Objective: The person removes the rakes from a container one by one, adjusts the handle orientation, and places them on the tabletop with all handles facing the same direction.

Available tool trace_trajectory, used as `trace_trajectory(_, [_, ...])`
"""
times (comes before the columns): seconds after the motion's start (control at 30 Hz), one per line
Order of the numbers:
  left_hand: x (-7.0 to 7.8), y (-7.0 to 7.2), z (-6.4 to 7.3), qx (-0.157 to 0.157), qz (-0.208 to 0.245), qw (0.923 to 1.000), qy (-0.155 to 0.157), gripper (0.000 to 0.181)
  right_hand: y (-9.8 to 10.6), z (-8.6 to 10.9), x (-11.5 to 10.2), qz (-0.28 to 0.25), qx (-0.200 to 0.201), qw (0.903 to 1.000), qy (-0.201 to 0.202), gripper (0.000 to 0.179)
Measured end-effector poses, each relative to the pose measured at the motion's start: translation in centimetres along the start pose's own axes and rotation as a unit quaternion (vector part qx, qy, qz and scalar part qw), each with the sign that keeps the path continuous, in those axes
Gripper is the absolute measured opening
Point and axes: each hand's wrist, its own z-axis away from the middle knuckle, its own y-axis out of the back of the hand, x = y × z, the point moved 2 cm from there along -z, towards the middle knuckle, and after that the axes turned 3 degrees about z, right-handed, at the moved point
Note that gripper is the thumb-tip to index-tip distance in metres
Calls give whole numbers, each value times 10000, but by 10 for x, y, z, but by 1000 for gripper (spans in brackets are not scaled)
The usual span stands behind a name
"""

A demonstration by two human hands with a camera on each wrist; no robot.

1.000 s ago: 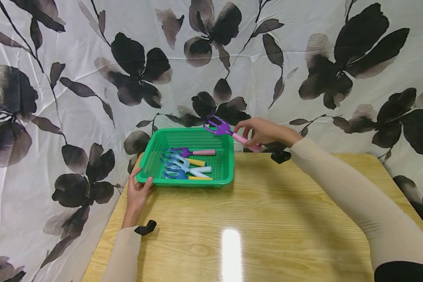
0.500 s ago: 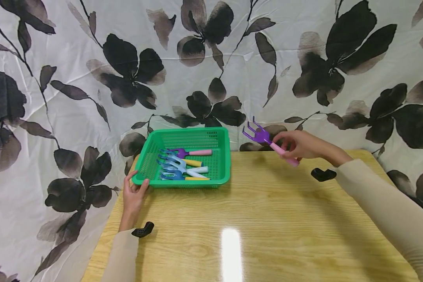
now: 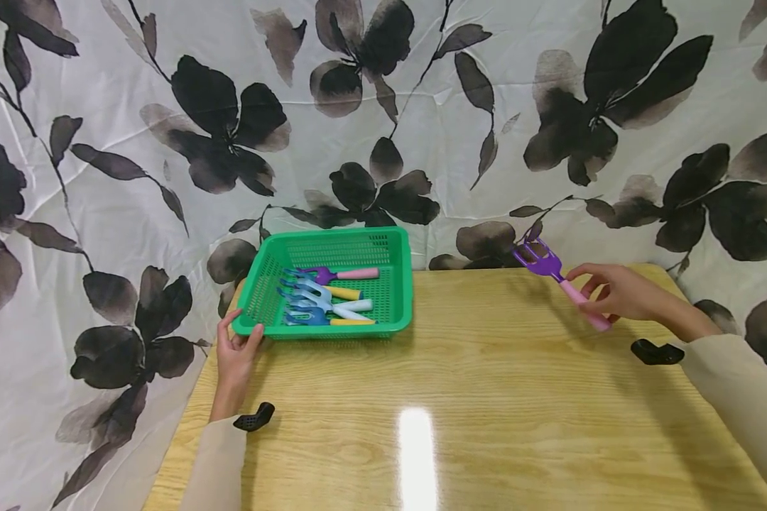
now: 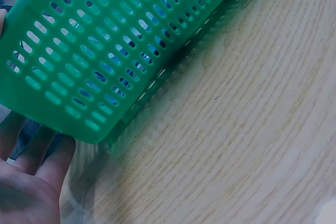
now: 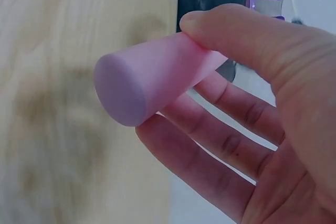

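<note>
My right hand pinches the pink handle of a purple hand fork, a small garden rake with several tines. It is held above the table's back right part, tines pointing up and left. In the right wrist view, thumb and fingers close round the pink handle. My left hand grips the near left corner of a green plastic basket. Inside the basket lie several hand forks: a purple one with a pink handle, blue ones with yellow handles and a light blue one.
The basket stands on a light wooden table, near its back left. Behind rises a white cloth with dark flowers, close to the table's back edge. Light reflects off the table's front middle.
My right hand has carried the purple hand fork rightward and somewhat down, from above the basket's right rim to the table's right side. The left hand stays at the basket corner.
</note>
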Motion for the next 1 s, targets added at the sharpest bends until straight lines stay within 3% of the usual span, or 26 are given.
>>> trace_trajectory(0.17, [2,0,2,-14,10,10000,30,66,2,16,31,31,228,9996,-150,58])
trace_trajectory(0.43, [1,0,2,90,14,9999,81,67,1,28,66,195,239,9977,-608,63])
trace_trajectory(0.77, [1,-3,2,45,-83,10000,-3,65,-3,28,99,234,91,9936,-1101,70])
trace_trajectory(1.0, [1,-3,4,158,-19,9999,4,63,-3,24,115,570,87,9925,-1074,68])
